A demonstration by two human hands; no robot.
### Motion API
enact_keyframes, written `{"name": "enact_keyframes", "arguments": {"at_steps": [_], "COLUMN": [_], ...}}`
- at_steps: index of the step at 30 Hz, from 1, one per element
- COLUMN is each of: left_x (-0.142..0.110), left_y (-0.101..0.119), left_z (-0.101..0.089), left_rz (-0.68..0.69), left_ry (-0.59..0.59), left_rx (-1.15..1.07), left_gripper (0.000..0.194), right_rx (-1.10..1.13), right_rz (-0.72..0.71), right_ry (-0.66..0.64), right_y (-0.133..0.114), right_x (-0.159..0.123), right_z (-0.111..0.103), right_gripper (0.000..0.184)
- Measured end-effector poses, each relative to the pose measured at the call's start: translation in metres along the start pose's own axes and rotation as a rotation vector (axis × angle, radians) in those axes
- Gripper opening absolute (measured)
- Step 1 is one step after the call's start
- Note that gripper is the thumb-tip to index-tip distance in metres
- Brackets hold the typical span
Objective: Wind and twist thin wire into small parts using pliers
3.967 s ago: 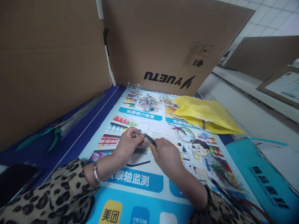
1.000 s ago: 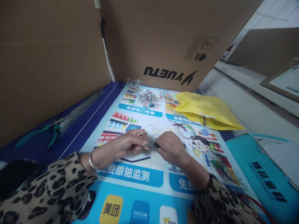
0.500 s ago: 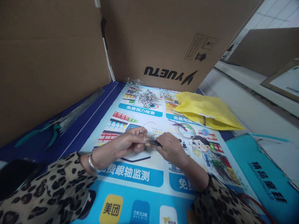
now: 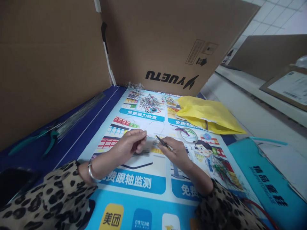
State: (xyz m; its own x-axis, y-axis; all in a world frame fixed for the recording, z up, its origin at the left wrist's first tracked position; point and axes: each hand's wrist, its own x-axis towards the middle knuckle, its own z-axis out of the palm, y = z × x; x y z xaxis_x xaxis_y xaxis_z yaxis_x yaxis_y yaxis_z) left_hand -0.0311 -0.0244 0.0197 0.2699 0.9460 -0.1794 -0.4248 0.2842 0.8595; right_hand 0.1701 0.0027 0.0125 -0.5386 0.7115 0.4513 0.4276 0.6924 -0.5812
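My left hand [image 4: 132, 143] is pinched near the middle of the printed sheet, with thumb and forefinger on a thin wire [image 4: 149, 125] that arcs up and over to the right. The wire is faint and hard to trace. My right hand [image 4: 176, 152] is closed around a dark, pointed hand tool [image 4: 162, 141]. Its tip points left toward my left fingers, with a small gap between them. Most of the tool's body is hidden in my palm, so its exact kind is unclear. Beyond both hands lies a tangled heap of fine wire pieces [image 4: 150, 101].
Tall cardboard [image 4: 148, 41] walls the back and left. Teal-handled pliers [image 4: 51, 143] and a bundle of straight wires [image 4: 79, 115] lie left. To the right are a wire coil [image 4: 189, 135], a yellow bag [image 4: 208, 111], a teal box [image 4: 254, 166] and tangled coloured strands [image 4: 222, 172].
My hands have drawn apart. The tool's tip, earlier up against my left fingertips, now stands clear of them and shows more plainly. The whole view has shifted slightly.
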Motion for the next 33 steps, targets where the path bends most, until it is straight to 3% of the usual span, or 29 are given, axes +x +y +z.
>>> {"name": "enact_keyframes", "arguments": {"at_steps": [2,4,8,11,22,29,33], "left_x": [-0.001,-0.002,-0.002,-0.002,-0.005,-0.006,-0.006], "left_y": [0.002,0.004,0.008,0.008,-0.001,-0.006,-0.008], "left_z": [0.002,0.002,0.001,0.001,-0.004,-0.005,-0.002], "left_rz": [0.193,0.347,0.575,0.609,0.848,0.914,0.91], "left_ry": [0.13,0.177,0.024,-0.067,0.07,0.086,0.115], "left_rx": [0.138,0.332,0.754,0.881,1.066,1.132,1.127], "left_gripper": [0.021,0.014,0.014,0.017,0.02,0.023,0.021], "right_rx": [0.03,0.059,0.1,0.1,0.181,0.185,0.141], "right_rz": [0.048,0.086,0.118,0.132,0.156,0.135,0.07], "right_ry": [-0.035,-0.065,-0.091,-0.107,-0.14,-0.128,-0.041], "right_y": [-0.002,-0.003,-0.003,-0.003,-0.004,-0.006,-0.008], "right_x": [0.001,0.001,0.002,0.002,0.0,-0.002,-0.003], "right_z": [-0.001,-0.002,-0.002,-0.001,0.002,0.006,0.01], "right_gripper": [0.019,0.02,0.022,0.023,0.025,0.022,0.019]}}
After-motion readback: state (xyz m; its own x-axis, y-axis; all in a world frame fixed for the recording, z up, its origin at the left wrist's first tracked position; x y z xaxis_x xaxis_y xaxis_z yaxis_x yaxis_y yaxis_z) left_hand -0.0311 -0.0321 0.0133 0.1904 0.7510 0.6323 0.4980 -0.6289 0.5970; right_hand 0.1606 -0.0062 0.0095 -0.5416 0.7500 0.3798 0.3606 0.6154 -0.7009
